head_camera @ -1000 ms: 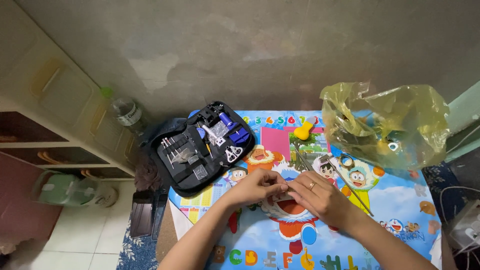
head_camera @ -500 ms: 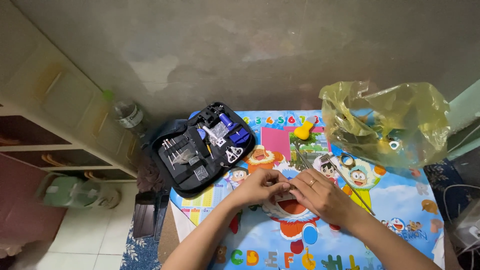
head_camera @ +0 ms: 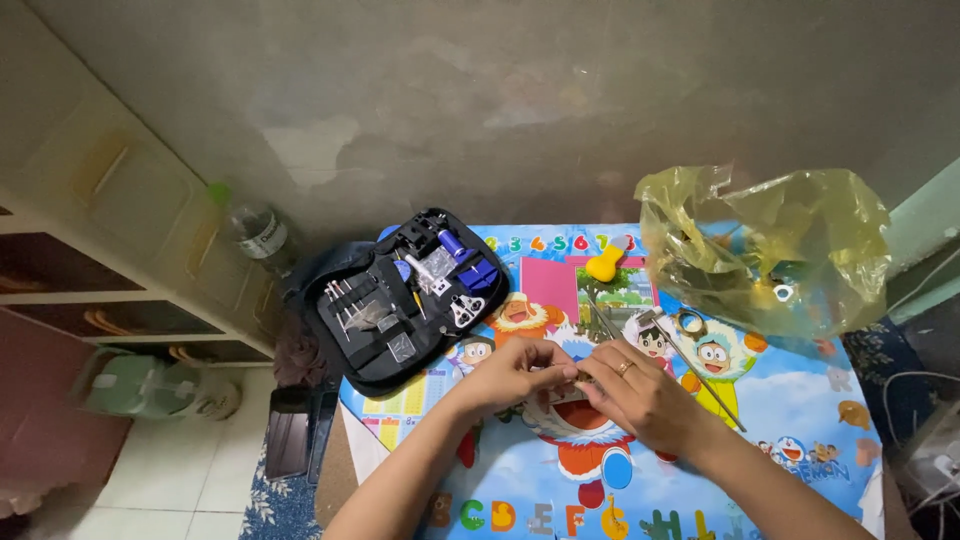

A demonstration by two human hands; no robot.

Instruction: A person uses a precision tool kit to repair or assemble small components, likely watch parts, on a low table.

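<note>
I have a small metal part [head_camera: 580, 376] pinched between the fingertips of both hands, just above the cartoon table mat [head_camera: 800, 420] near its middle; the part is too small to name. My left hand [head_camera: 515, 372] closes thumb and forefinger on its left end, the other fingers curled in. My right hand [head_camera: 640, 395], a ring on one finger, meets it from the right, fingers bunched together over the part. Just beyond my right hand on the mat lie thin metal tools [head_camera: 690, 365], a small ring-shaped piece [head_camera: 690, 322], and a yellow-handled tool [head_camera: 605, 265]. At the mat's far left corner sits an open black tool kit case [head_camera: 400, 300]; at its far right corner, a crumpled yellow plastic bag [head_camera: 765, 250]. Left of the case, a plastic bottle [head_camera: 255, 230] stands against the wall.
</note>
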